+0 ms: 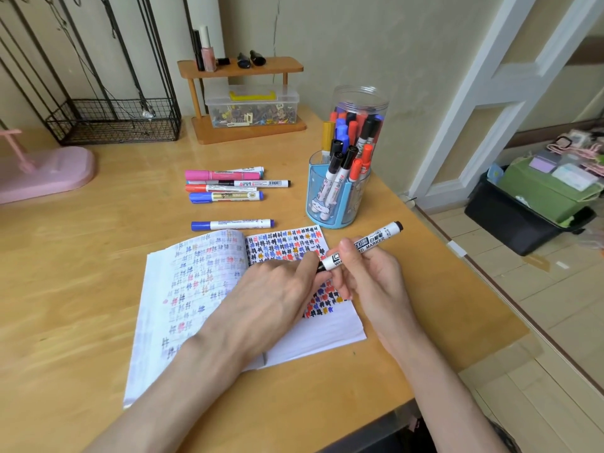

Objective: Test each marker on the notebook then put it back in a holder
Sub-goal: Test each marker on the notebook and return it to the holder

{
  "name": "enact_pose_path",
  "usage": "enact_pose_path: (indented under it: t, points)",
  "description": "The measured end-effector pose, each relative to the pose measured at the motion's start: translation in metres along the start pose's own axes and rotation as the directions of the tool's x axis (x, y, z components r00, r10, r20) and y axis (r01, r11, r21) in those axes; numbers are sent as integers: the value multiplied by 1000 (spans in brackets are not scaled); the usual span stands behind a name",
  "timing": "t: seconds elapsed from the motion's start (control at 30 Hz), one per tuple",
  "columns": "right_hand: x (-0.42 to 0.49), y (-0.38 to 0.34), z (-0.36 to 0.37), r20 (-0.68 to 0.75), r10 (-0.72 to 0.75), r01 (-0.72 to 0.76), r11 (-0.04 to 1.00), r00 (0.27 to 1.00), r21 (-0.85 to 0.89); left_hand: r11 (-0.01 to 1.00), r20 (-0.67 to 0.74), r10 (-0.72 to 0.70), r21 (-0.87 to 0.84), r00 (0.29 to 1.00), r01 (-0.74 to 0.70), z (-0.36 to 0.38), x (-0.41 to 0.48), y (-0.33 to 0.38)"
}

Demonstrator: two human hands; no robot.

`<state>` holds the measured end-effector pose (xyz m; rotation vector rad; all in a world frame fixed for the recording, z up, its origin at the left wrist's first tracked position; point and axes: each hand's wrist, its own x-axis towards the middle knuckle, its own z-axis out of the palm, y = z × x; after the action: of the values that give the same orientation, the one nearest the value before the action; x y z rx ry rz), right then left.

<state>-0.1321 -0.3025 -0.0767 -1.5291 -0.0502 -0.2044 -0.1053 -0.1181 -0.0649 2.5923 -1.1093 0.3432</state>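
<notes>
Wooden desk — on it notebook, loose markers, blue holder, clear jar, small shelf.

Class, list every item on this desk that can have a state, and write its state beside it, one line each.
White-barrelled black whiteboard marker: held by right hand; left hand pinches its tip end.
White paper notebook: open, flat, pages bearing coloured marks.
Blue plastic holder: upright, holding markers.
Clear plastic jar: upright, lidless, holding markers.
Loose markers: lying flat on the table.
Clear lidded box: closed.
</notes>
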Motion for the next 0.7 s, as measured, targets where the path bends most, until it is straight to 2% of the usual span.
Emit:
enact_pose_path:
  t: [0.07,0.1,0.23,0.33,0.43,0.6,0.63,0.67,0.7]
  points:
    - [-2,-2,0,7,0,0,1000,1000,14,999,41,33,23,999,-34,-4,1,1]
    - [-3,-3,-1,14,1,-1,1000,1000,18,998,61,53,-27,997,-51,-5,1,1]
    - [-5,-4,-4,60,0,-1,1000,998,13,933,160,20,-358,987,39,-5,-2,0]
    - [-5,-4,-3,84,7,-7,1000,996,0,848,230,-7,-514,973,127,-9,-3,0]
    - [-5,-4,-3,102,11,-11,1000,995,3,716,274,4,-672,962,189,-10,-4,1]
    - [-7,-3,-3,109,-2,0,1000,994,15,384,334,87,-880,939,278,-8,-3,2]
    - [-7,-3,-4,106,-2,-1,1000,994,26,353,335,92,-892,938,284,-7,-3,4]
    - [-7,-3,-4,94,-2,-2,999,996,35,367,321,73,-889,944,274,-4,-2,4]
    - [-6,-2,-4,73,-1,-2,999,997,39,443,286,30,-863,958,243,0,-3,3]
